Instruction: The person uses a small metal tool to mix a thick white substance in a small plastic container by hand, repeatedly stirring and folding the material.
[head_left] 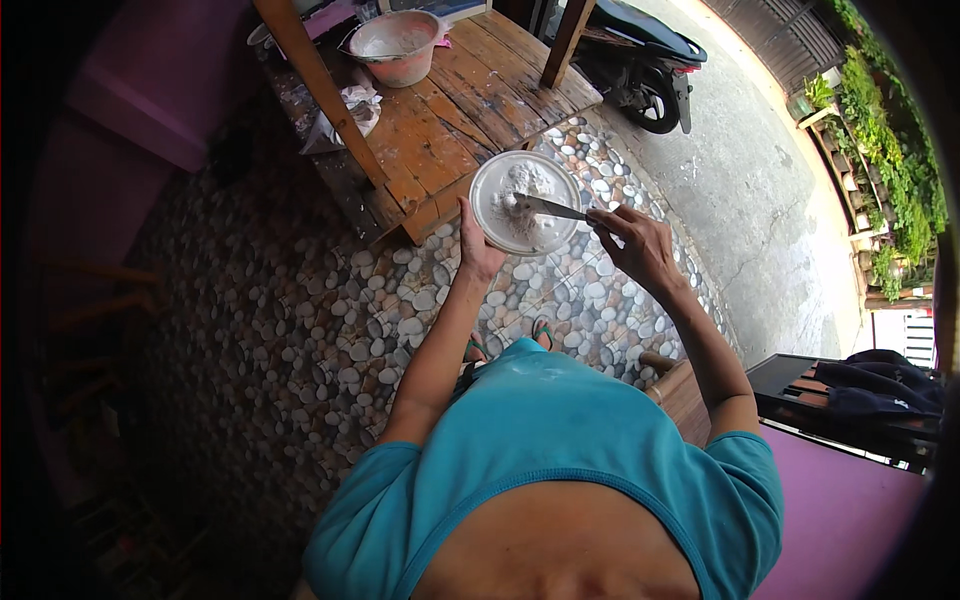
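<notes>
My left hand [478,245] grips a round, shallow, whitish dish [481,205] by its left rim, thumb up along the edge and the other fingers hidden beneath. Inside the dish lies a heap of white powder [530,178], with some more spread toward the near side. My right hand [640,245] is closed around the handle end of a putty knife [555,208]. The knife's metal blade points left over the dish, and its tip touches the powder near the middle. Dish and knife are held up in front of me, above the floor.
Just ahead stands a worn wooden table [470,85] with upright posts, bearing a whitish-pink basin [395,62] and a crumpled white bag [358,112]. Beyond it a motorcycle [650,80] is parked on concrete. Pebble-patterned flooring [330,330] lies below; a dark rack with cloth [870,385] is at right.
</notes>
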